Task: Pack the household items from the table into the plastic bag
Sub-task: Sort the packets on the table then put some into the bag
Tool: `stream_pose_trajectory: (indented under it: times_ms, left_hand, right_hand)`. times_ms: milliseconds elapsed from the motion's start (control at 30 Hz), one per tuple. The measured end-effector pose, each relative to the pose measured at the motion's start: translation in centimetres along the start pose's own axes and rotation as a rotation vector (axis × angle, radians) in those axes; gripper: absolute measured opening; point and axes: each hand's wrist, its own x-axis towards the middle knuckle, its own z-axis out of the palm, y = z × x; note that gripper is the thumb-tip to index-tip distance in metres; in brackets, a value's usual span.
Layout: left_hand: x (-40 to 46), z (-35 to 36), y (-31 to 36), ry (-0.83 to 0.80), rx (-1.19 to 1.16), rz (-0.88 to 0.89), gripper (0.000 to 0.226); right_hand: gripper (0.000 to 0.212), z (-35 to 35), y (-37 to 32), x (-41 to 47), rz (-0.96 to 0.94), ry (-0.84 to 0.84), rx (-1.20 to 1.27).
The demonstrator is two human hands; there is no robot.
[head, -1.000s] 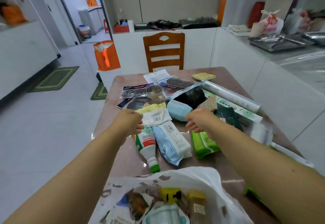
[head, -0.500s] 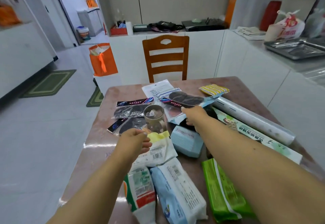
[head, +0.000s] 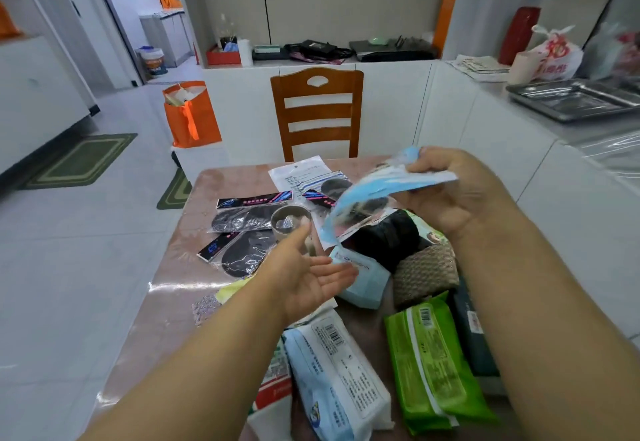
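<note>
My right hand (head: 446, 191) grips a flat light-blue packet (head: 374, 191) and holds it lifted above the table's far right part. My left hand (head: 304, 274) hovers open, palm up, over the middle of the table (head: 194, 219), just below the packet's lower end. Under the hands lie a small blue tissue pack (head: 363, 281), a black bundle (head: 388, 236), a woven scrubbing pad (head: 426, 274), a green wipes pack (head: 429, 364) and a white-and-blue wipes pack (head: 339, 371). The plastic bag is out of view.
Black insoles in clear sleeves (head: 242, 222), a small round tin (head: 291, 222) and a white paper packet (head: 301, 174) lie on the table's far half. A wooden chair (head: 317, 111) stands behind the table. An orange bag (head: 190, 115) sits on the floor at the left.
My right hand took the light-blue packet from the far pile and lifted it up to the right. My left hand turned palm up and spread open. The camera tilted up, so the bag left view.
</note>
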Motion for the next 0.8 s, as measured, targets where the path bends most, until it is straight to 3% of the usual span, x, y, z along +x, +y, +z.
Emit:
stream_pose_trajectory:
  times_ms: [100,167,267,333,367,500,567,667,800]
  left_hand:
    - [-1.4,0.9,0.2,-0.225,-0.253,0.037,0.069]
    - [-2.8,1.1,1.1,-0.314,-0.359,0.107,0.064]
    - [-2.7,0.8,3.0,-0.108,-0.256,0.259,0.048]
    - [-2.4,-0.2,4.4,0.075,-0.122,0.394,0.037]
    - [-2.2,-0.8,5.0,0.123,-0.065,0.466,0.034]
    - [-2.4,-3.0,6.8,0.128,0.046,0.557,0.03]
    - [-1.9,-4.4,7.2,0.102,0.025,0.527,0.023]
    - [-0.9,-6.2,7.5,0.116,-0.022,0.48,0.027]
    - [-0.6,-7.4,7.2,0.162,0.016,0.474,0.02]
  right_hand:
    - [0.024,0.8,-0.7,-1.5,0.12,-0.161,-0.004]
    - [0.028,1.0,-0.1,-0.7,0.155,-0.205,-0.194]
    - [0.021,1.2,1.1,2.1,0.173,-0.176,-0.403]
    - [0.009,0.9,1.8,5.6,0.125,-0.042,-0.574]
    - [0.015,0.3,2.3,7.9,0.082,0.042,-0.703]
    - [0.031,-2.0,4.8,15.8,-0.036,0.208,-1.295]
    - [0.018,-2.7,6.2,18.0,-0.006,0.181,-1.502]
    - [0.054,-4.0,8.6,21.0,0.098,0.126,-1.759]
    - [0.068,-5.6,11.1,24.1,0.28,0.091,-1.951]
